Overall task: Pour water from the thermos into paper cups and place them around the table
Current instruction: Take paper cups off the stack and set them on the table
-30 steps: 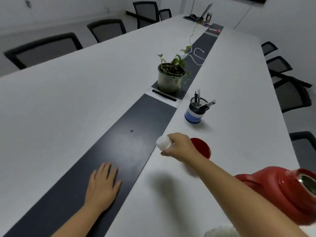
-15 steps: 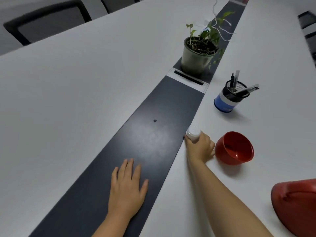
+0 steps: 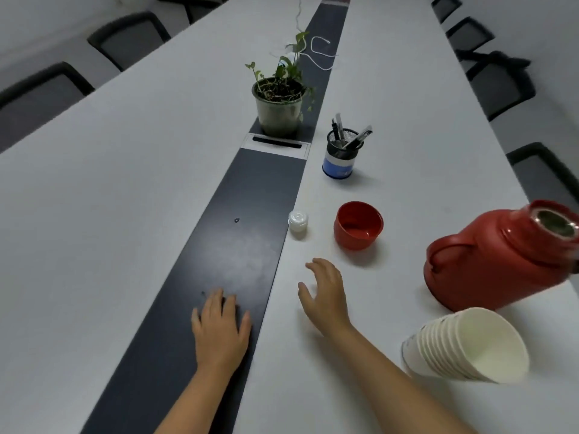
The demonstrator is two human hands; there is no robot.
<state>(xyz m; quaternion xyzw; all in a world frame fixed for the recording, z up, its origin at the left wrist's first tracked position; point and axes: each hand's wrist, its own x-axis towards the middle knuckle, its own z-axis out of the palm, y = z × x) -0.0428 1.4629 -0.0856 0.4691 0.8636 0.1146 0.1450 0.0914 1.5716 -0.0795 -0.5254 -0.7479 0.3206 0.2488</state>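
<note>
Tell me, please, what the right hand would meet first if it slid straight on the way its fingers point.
Most likely the white stopper, standing just ahead of the open right hand; the red cap lies slightly right of that line, though depth is uncertain.

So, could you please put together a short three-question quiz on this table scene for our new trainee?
1. True or false: the thermos has its mouth uncovered.
2. What does the left hand rest on? A) the dark centre strip B) the stack of paper cups C) the red cap
3. Fill in: the small white stopper stands between the dark strip and the red ____.

Key:
1. True; the metal rim shows.
2. A
3. cap; the right hand holds nothing, its fingers relaxed.
</note>
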